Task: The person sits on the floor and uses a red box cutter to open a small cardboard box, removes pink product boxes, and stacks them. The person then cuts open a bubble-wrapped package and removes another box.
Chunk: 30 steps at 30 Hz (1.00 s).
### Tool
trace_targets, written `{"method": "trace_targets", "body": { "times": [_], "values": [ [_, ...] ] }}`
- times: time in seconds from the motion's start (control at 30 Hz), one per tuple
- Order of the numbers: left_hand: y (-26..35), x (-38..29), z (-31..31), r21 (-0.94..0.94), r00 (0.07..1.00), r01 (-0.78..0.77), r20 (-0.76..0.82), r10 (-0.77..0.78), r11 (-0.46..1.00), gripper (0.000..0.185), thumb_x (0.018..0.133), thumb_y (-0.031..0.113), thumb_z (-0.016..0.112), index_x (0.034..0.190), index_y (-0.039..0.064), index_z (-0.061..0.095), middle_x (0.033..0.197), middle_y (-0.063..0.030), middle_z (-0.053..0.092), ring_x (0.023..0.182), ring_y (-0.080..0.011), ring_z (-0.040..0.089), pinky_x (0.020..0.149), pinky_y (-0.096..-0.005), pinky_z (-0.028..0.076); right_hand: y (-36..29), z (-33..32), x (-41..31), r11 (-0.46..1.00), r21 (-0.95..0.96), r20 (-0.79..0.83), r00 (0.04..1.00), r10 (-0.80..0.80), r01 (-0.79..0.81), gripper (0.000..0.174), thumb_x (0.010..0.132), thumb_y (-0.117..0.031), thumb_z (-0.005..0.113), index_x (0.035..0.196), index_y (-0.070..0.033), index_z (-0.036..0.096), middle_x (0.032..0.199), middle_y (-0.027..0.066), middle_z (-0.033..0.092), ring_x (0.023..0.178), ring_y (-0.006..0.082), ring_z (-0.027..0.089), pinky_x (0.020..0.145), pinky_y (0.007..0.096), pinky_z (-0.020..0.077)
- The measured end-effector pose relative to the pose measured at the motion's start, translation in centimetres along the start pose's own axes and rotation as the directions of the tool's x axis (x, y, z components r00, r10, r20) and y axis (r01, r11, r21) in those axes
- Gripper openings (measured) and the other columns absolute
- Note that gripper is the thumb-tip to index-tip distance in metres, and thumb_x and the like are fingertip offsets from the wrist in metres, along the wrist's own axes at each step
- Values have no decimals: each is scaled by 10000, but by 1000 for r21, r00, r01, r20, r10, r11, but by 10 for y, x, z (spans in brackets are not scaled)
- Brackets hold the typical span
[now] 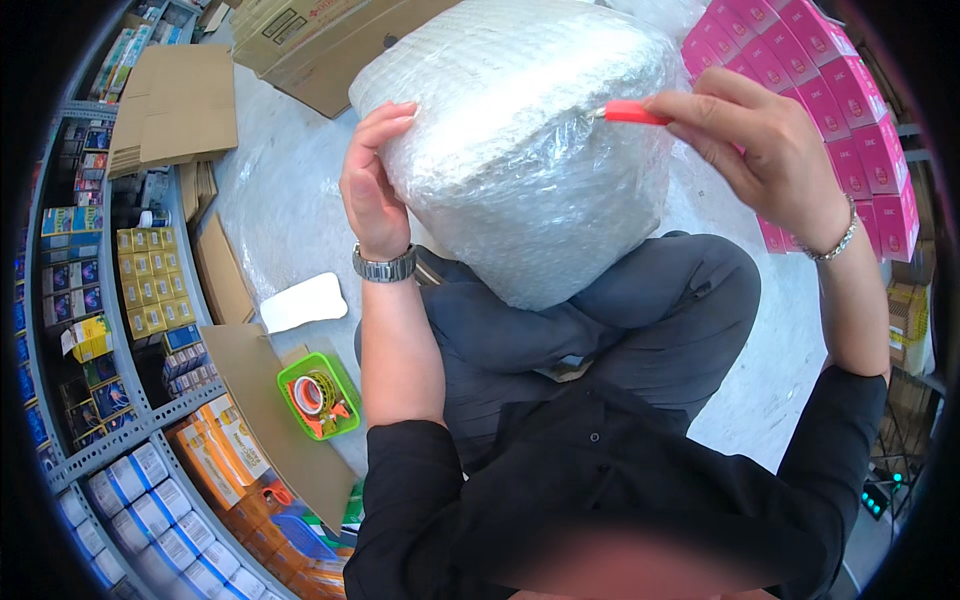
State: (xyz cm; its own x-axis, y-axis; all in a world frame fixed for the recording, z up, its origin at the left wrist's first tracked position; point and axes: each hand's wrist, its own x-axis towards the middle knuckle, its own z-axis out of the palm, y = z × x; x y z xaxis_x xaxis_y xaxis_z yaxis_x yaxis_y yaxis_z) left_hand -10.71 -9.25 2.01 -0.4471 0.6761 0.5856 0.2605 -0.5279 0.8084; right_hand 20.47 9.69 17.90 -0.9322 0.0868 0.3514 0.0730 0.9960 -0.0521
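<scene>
A large bundle [517, 172] in clear bubble wrap rests against my folded legs, tilted, its contents hidden by the wrapping. My left hand [377, 176] lies along its left side, palm inward and fingers lightly bent. Between the thumb and fingers of my right hand [757, 142] is a slim red-handled tool [636, 112], perhaps a cutter or a marker. Its pale, narrow tip points left and meets, or nearly meets, the wrap along the bundle's upper front edge.
Left on the floor lie a white sheet [304, 302] and a green basket [354, 431] with tape rolls and an orange-handled tool. Metal shelving [142, 427] with boxed goods curves along the left. Pink boxes [851, 169] are stacked right; cardboard cartons [330, 56] stand behind the bundle.
</scene>
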Motion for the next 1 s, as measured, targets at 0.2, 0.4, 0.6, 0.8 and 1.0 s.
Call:
{"method": "trace_targets", "body": {
  "times": [0.2, 0.4, 0.6, 0.8, 1.0],
  "values": [
    [43, 11, 19, 255, 999, 19, -52, -6, 967, 506, 991, 496, 551, 1111, 30, 707, 1211, -151, 677, 1223, -289, 573, 1094, -427, 383, 46, -17, -46, 977, 31, -34, 977, 211, -210, 282, 1013, -178, 643, 1281, -123, 713, 958, 64, 674, 763, 138, 624, 608, 267, 475],
    [119, -4, 106, 841, 935, -335, 352, 39, 424, 522, 772, 431, 797, 1204, 153, 700, 1201, -58, 632, 1142, -262, 556, 962, -411, 383, 53, -21, -51, 840, 353, -97, 877, 470, -411, 581, 992, -336, 700, 1466, -54, 514, 1225, 91, 659, 996, 145, 646, 854, 297, 527],
    [128, -4, 164, 949, 956, -255, 276, -97, 184, 693, 776, 409, 792, 1326, 33, 602, 1136, -114, 632, 1088, -311, 569, 944, -423, 420, 44, 25, 31, 975, 180, -262, 949, 174, -129, 807, 738, -427, 878, 1367, -30, 564, 1177, 241, 663, 1073, 346, 666, 928, 415, 528],
    [122, -2, 168, 955, 955, -197, 239, -178, 224, 493, 757, 340, 801, 1115, 33, 658, 1018, -123, 647, 994, -306, 609, 883, -443, 454, 42, 54, 65, 920, 324, -121, 955, 271, -220, 1089, 552, -566, 964, 1366, -17, 491, 1209, 191, 626, 1139, 337, 629, 971, 424, 504],
    [122, -12, 170, 923, 944, -225, 286, -164, 311, 364, 806, 225, 769, 1106, 47, 667, 960, -121, 647, 912, -313, 625, 819, -447, 471, 45, 64, 53, 901, 305, -103, 930, 353, -308, 1011, 629, -607, 913, 1359, -43, 499, 1145, 189, 626, 1089, 352, 636, 914, 423, 515]
  ]
}}
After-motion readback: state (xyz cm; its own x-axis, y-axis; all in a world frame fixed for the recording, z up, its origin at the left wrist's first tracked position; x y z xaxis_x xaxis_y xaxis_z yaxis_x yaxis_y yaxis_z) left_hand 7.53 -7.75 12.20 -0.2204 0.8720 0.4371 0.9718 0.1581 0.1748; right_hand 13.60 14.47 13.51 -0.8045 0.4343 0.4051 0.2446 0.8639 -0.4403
